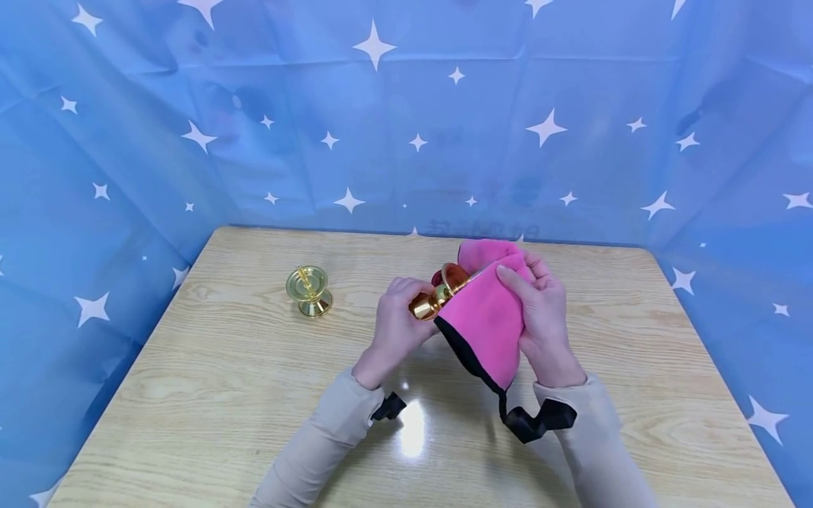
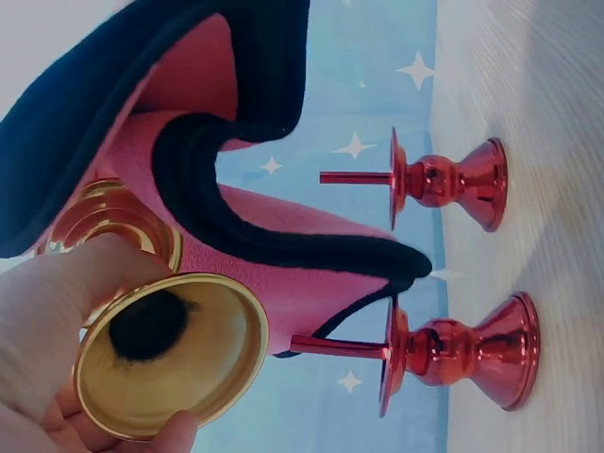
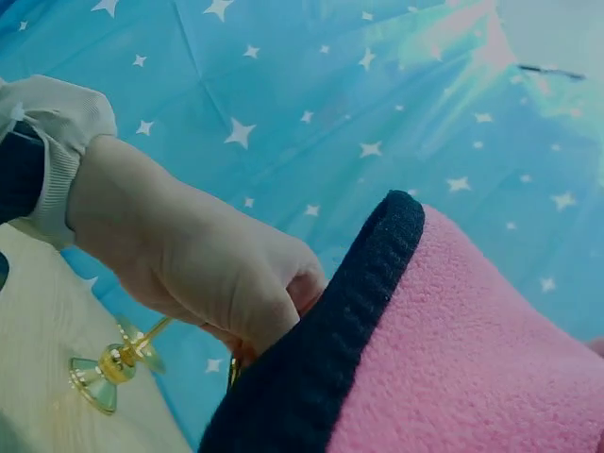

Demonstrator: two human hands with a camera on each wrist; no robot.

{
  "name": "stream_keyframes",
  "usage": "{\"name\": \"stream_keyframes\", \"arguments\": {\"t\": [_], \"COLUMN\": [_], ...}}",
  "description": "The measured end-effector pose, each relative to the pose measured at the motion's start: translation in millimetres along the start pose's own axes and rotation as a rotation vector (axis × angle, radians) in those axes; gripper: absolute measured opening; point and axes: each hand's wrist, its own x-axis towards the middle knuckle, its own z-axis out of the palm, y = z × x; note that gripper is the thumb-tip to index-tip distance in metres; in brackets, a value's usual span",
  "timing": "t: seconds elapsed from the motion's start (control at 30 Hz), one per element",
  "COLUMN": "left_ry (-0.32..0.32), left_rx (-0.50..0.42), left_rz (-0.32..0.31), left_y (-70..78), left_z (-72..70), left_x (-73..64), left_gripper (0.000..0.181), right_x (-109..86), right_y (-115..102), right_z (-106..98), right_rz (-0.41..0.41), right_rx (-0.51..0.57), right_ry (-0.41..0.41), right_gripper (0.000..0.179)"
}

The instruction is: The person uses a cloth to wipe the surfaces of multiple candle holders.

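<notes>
Here's the left hand [image 1: 396, 310], just past the middle of the table [image 1: 190, 395] towards twelve, with its fingers curled round the foot of a gold candlestick [image 1: 424, 305] and gripping it firmly. That candlestick is up in the air and tilted, its dish leaning towards one o'clock, its hollow underside showing at the left wrist. And over at three o'clock from it, the right hand [image 1: 545, 317] pinches a pink cloth [image 1: 485, 324], thumb on top; whether it presses the metal through the fabric, I can't tell. The cloth is wrapped about the dish end, hiding the tip, and its black edging [image 1: 466, 353] droops towards six.

Now look around! At ten o'clock on the table a second gold candlestick [image 1: 308, 293] stands upright, well apart from both hands. The left wrist view catches two more, a red candlestick [image 2: 439, 181] and another red one [image 2: 446, 351], upright side by side; the cloth and hands stand in the way from above, and just a bit of red peeks out beyond the gold dish. A star-patterned blue curtain [image 1: 381, 127] rises at twelve, close behind the table.
</notes>
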Motion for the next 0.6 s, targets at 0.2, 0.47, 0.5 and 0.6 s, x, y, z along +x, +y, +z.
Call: {"name": "stream_keyframes", "arguments": {"t": [0.2,0.47,0.5,0.6], "left_ry": [0.039,0.074,0.075,0.066], "left_rx": [0.015,0.107,0.103,0.090], "left_rz": [-0.003,0.090,0.099,0.107], "left_y": [-1.8,5.5,5.5,3.9], "left_z": [-0.3,1.3,1.7,2.7], "left_x": [0.2,1.0,0.7,-0.5], "left_gripper": [0.032,0.028,0.027,0.028], "right_x": [-4.1,-4.4,-3.8,-1.4], "right_y": [12.8,22.8,22.2,17.6], "right_z": [-3.2,1.8,2.4,3.2], "right_rz": [0.044,-0.041,-0.038,-0.026], "right_rx": [-0.096,-0.175,-0.167,-0.125], "right_ry": [-0.056,-0.017,0.002,0.055], "right_gripper": [0.017,0.020,0.020,0.021]}}
